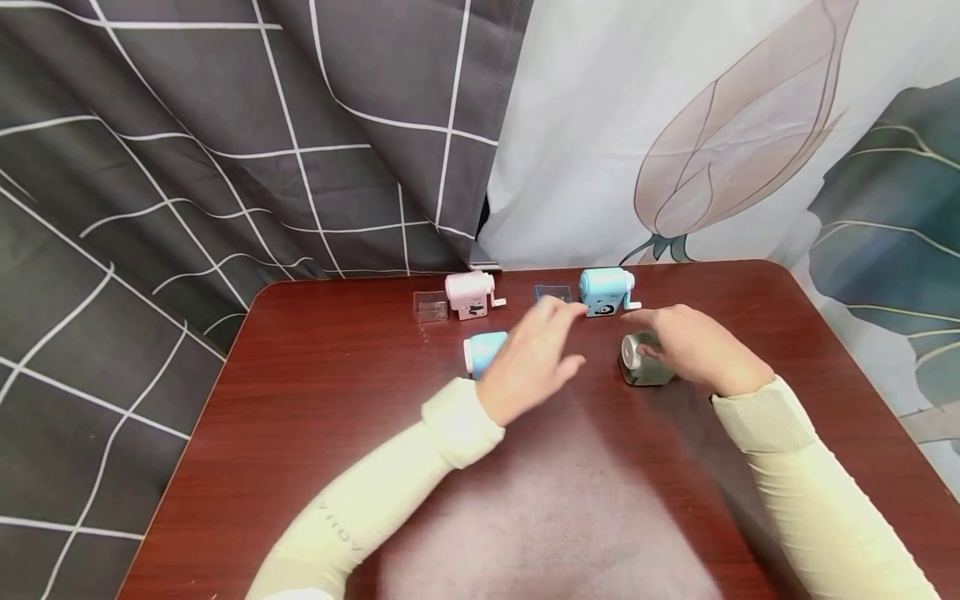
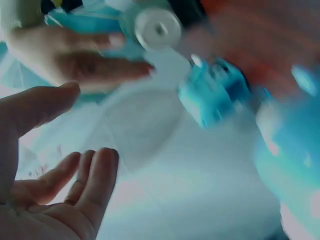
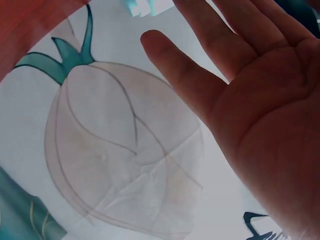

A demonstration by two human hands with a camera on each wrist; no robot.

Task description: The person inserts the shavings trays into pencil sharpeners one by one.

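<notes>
My left hand (image 1: 531, 358) is over the middle of the table with its fingers extended and nothing in them. It overlaps a blue crank pencil sharpener (image 1: 483, 352), hiding its right part. My right hand (image 1: 693, 346) is at the grey-green pencil sharpener (image 1: 647, 367), its fingers over the upper right side. The right wrist view shows the right palm (image 3: 280, 110) with straight fingers and nothing against it. Behind the hands stands a light blue pencil sharpener (image 1: 603, 287) with a panda print and a white crank. In the left wrist view, the left fingers (image 2: 97, 180) are spread and bare.
A pink pencil sharpener (image 1: 468, 293) stands at the back of the table (image 1: 322, 400), with a clear drawer (image 1: 431, 308) beside it. A blue-edged clear drawer (image 1: 552, 292) lies left of the light blue sharpener. Curtains (image 1: 570, 150) hang right behind the table's back edge.
</notes>
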